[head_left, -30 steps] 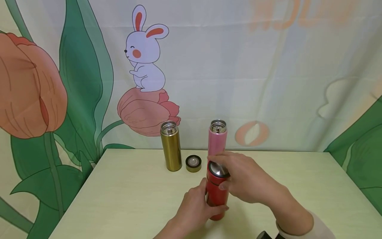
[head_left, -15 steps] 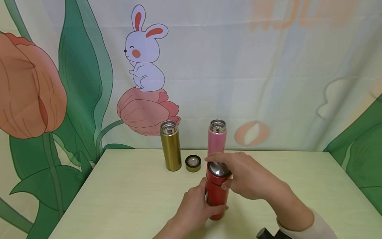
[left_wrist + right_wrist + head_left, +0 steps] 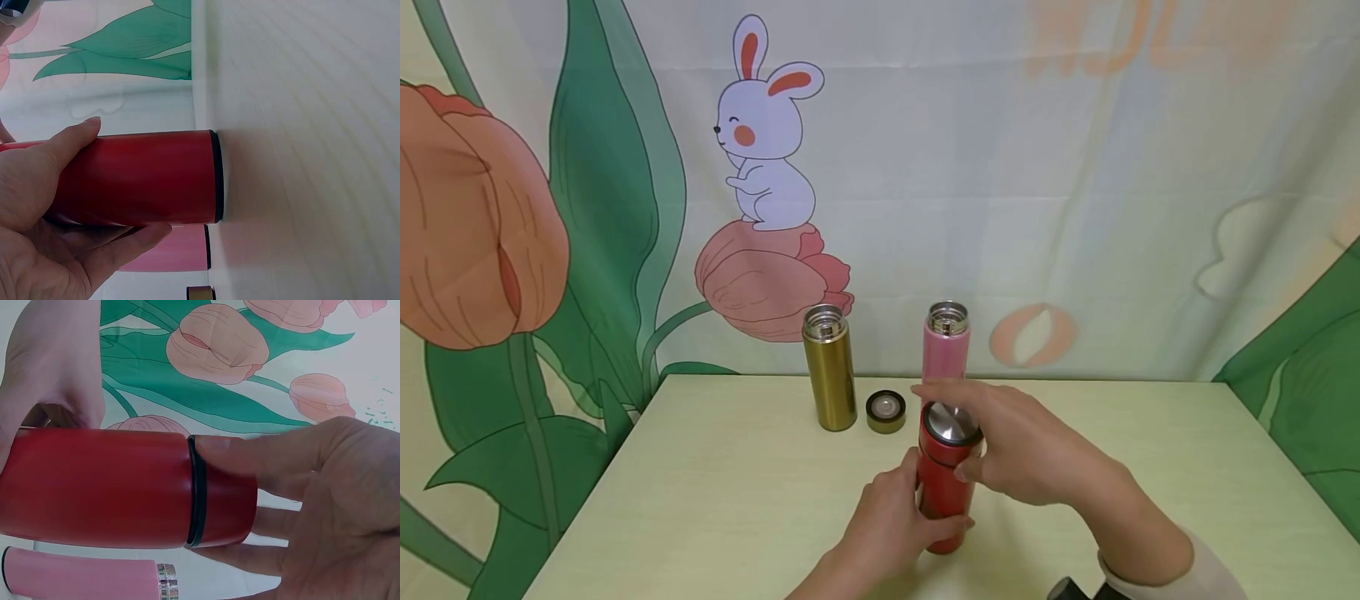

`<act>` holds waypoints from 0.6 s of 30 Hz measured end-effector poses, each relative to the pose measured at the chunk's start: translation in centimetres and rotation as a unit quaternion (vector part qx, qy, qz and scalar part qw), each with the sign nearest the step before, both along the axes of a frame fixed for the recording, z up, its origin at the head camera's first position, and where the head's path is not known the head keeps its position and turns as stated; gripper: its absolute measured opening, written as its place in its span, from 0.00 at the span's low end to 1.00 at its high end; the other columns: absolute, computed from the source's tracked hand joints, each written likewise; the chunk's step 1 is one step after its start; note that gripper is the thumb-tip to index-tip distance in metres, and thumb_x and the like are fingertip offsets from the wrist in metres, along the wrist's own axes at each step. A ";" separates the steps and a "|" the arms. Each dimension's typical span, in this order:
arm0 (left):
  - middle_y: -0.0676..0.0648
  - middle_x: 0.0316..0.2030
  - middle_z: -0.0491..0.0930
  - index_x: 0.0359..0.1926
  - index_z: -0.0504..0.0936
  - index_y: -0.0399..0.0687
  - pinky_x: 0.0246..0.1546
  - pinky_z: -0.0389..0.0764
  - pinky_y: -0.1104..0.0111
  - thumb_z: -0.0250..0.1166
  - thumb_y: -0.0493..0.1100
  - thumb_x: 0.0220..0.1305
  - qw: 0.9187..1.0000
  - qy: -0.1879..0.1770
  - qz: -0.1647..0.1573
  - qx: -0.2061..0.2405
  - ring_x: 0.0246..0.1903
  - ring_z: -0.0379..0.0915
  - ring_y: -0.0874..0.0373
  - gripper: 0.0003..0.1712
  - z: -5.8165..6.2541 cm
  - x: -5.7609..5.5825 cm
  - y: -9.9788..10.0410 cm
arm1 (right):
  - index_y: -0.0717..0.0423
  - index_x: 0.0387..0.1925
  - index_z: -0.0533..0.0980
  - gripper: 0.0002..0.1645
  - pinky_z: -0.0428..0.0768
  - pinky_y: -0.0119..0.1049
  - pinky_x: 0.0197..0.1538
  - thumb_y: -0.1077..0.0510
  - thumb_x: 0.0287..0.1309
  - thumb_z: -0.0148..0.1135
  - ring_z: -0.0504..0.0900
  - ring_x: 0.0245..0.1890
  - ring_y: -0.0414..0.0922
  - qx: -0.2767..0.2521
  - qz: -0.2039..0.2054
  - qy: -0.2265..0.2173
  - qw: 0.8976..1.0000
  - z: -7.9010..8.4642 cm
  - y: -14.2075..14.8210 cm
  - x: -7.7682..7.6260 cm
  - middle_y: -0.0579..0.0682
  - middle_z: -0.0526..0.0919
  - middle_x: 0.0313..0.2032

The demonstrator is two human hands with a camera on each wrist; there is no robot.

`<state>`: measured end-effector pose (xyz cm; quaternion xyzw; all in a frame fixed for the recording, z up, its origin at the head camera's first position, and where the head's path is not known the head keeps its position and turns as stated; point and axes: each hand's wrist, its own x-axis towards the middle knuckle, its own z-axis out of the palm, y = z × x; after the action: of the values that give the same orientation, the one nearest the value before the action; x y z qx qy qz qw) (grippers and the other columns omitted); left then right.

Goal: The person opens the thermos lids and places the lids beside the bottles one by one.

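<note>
A red thermos [image 3: 943, 492] stands upright on the table, its lid [image 3: 228, 515] seated on top above a black ring. The lid's top is silvery metal in the head view. Low on the body, my left hand [image 3: 883, 521] grips it, thumb on the near side and fingers round the far side; the left wrist view shows this hold [image 3: 37, 194] close to the black base. My right hand [image 3: 1033, 446] holds the lid between thumb and fingers, the thumb slightly blurred in the right wrist view. Right behind the red thermos stands a pink thermos [image 3: 945, 354], uncapped and partly hidden.
Farther left, an uncapped gold thermos [image 3: 830, 375] stands near the table's back edge. Beside it a gold lid [image 3: 886, 414] lies with its inside facing up. A printed cloth [image 3: 925, 167] hangs behind the table [image 3: 715, 500]. A dark object [image 3: 1063, 590] pokes in at the bottom edge.
The fingers and thumb of my right hand have shifted slightly round the lid. My left hand and the red thermos stay in place.
</note>
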<state>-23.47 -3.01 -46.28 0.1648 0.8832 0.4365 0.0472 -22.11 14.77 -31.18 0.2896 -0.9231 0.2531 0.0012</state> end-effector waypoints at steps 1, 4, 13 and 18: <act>0.53 0.49 0.88 0.58 0.72 0.56 0.54 0.84 0.58 0.80 0.62 0.52 1.000 -0.001 0.000 0.001 0.50 0.83 0.59 0.39 0.0 0.0 0.0 | 0.42 0.73 0.70 0.49 0.80 0.50 0.61 0.70 0.49 0.74 0.81 0.61 0.47 -0.002 -0.005 -0.001 1.000 0.0 -0.1 0.0 0.44 0.80 0.63; 0.53 0.51 0.87 0.59 0.72 0.56 0.56 0.84 0.56 0.80 0.63 0.53 1.000 -0.008 0.000 0.004 0.52 0.83 0.58 0.39 0.0 0.0 0.0 | 0.42 0.71 0.71 0.48 0.80 0.50 0.60 0.62 0.48 0.80 0.80 0.59 0.46 -0.004 -0.028 -0.003 1.000 0.1 -0.3 0.2 0.44 0.80 0.60; 0.53 0.51 0.87 0.60 0.72 0.55 0.54 0.85 0.59 0.80 0.64 0.52 1.000 -0.011 0.005 0.002 0.51 0.83 0.59 0.41 0.0 0.0 0.0 | 0.44 0.63 0.76 0.40 0.82 0.43 0.51 0.47 0.48 0.83 0.82 0.48 0.42 0.007 -0.096 0.005 0.995 0.1 -1.2 0.7 0.43 0.82 0.49; 0.54 0.50 0.87 0.60 0.72 0.55 0.50 0.85 0.62 0.79 0.65 0.52 1.000 -0.002 0.003 0.001 0.49 0.83 0.60 0.41 -0.1 0.0 0.0 | 0.45 0.59 0.77 0.38 0.82 0.42 0.45 0.40 0.48 0.82 0.82 0.45 0.42 0.037 -0.115 0.048 0.992 -0.1 -1.7 1.0 0.43 0.82 0.46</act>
<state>-23.51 -3.02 -46.34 0.1618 0.8833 0.4374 0.0476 -21.15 13.11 -31.31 0.1931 -0.9578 0.2032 0.0637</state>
